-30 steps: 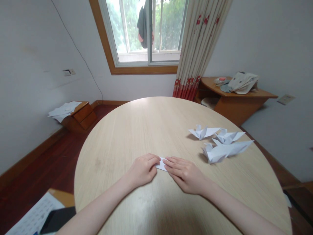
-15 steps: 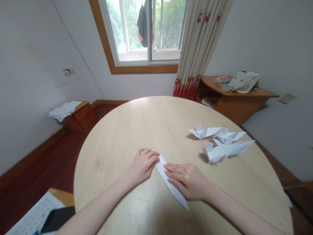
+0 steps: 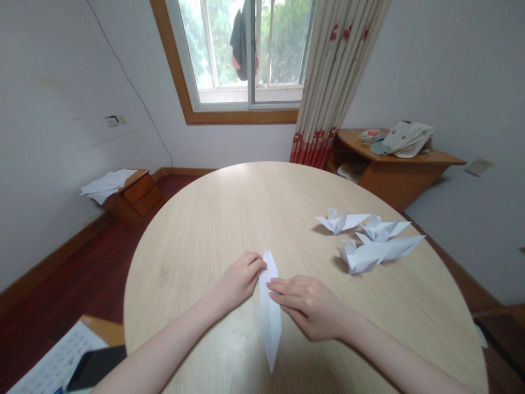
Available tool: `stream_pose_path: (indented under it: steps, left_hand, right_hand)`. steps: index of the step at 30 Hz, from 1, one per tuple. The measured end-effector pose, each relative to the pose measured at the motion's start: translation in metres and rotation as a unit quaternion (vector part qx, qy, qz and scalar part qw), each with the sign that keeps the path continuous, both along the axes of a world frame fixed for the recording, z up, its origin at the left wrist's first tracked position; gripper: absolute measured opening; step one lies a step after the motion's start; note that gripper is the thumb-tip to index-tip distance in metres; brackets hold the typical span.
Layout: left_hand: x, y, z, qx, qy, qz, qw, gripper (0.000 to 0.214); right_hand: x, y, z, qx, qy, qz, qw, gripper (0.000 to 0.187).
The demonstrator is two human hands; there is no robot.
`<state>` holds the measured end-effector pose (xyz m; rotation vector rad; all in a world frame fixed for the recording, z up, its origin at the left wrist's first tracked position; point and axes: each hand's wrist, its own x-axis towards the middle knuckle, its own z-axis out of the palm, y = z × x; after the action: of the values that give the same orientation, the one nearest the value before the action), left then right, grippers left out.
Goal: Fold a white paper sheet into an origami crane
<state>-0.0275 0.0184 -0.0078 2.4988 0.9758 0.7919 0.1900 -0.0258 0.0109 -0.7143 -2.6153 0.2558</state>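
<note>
A long, narrow piece of folded white paper [image 3: 270,323] lies on the round table, pointed at its near end and creased lengthwise. My left hand [image 3: 246,274] is at its upper left edge, fingers curled and closed on the paper. From the right, my right hand [image 3: 305,303] reaches over the paper's middle, its fingers stretched out flat and touching the top. Part of the paper is hidden under these fingertips. Beyond my right hand stand three folded white paper figures: one at the back [image 3: 338,223], one at the right [image 3: 383,229] and a larger one in front [image 3: 371,257].
The pale round table [image 3: 197,230] fills the middle. At lower left lie a black phone [image 3: 96,368] and a printed sheet [image 3: 49,361]. A small wooden cabinet [image 3: 141,194] stands left, and a wooden desk [image 3: 414,175] with a bag [image 3: 410,139] stands right.
The folded paper has turned from a slant to nearly straight toward me and shows more of its width. My right fingers have shifted slightly left; my left hand has barely moved.
</note>
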Motion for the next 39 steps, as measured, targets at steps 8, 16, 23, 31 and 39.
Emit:
stream_pose_path:
  steps: [8,16,23,31,39]
  left_hand:
    - [-0.003,-0.002,0.011,-0.030,-0.030,-0.044,0.998,0.022]
    - [-0.005,-0.008,0.027,-0.103,0.009,-0.071,0.992,0.023]
    - [-0.006,-0.012,0.037,-0.147,0.016,-0.073,0.986,0.023]
    - [-0.003,-0.012,0.033,-0.096,0.073,-0.050,0.991,0.012]
    - [0.002,-0.009,0.020,-0.031,0.103,-0.042,0.993,0.010]
  right_hand:
    - [0.005,0.011,-0.002,-0.018,0.018,-0.040,0.999,0.032]
    - [0.004,0.012,-0.009,-0.063,0.083,-0.064,0.992,0.025]
    - [0.002,0.007,-0.004,-0.116,0.063,-0.105,0.986,0.013]
    - [-0.003,0.009,-0.005,-0.086,0.032,-0.116,0.989,0.013]
    - [-0.004,0.013,-0.010,-0.040,0.061,-0.111,0.991,0.015]
